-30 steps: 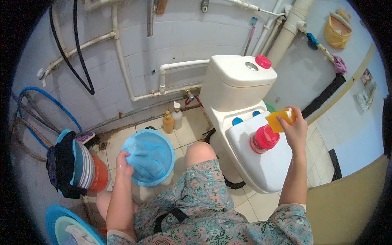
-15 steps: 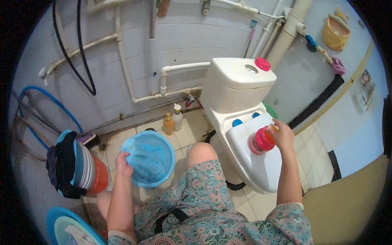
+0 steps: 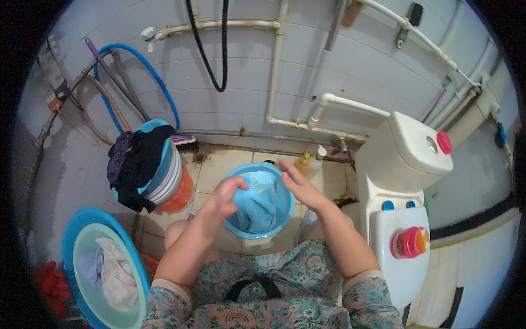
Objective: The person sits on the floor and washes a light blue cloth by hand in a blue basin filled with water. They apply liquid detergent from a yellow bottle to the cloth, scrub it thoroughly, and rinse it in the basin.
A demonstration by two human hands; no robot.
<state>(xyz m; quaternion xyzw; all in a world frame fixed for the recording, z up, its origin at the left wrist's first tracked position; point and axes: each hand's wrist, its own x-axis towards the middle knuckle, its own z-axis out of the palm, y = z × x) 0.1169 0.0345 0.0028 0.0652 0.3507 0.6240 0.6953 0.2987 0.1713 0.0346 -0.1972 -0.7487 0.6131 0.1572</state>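
A light-blue basin (image 3: 290, 211) rests on the tiled floor in front of me. My left hand (image 3: 226, 196) is closed on the edge of a wet-looking blue cloth (image 3: 253, 209) that hangs down into the basin. Pale speckles cover the upper part of the cloth. Over the basin's right rim, my right hand (image 3: 300, 185) is open, its fingers stretched out and nothing visible in it. On the toilet's closed lid (image 3: 392, 277) stands a pink-red jar (image 3: 405, 243) with something orange at its mouth.
To the left, dark clothes (image 3: 143, 159) drape over stacked buckets (image 3: 178, 189). Nearer me, nested tubs (image 3: 74, 247) hold pale laundry (image 3: 118, 277). Two pump bottles (image 3: 315, 162) stand behind the basin. A pink lid (image 3: 444, 142) sits on the toilet tank (image 3: 408, 148).
My right hand has left the jar on the toilet lid and come left to the basin. My left hand still grips the blue cloth. The view has swung left.
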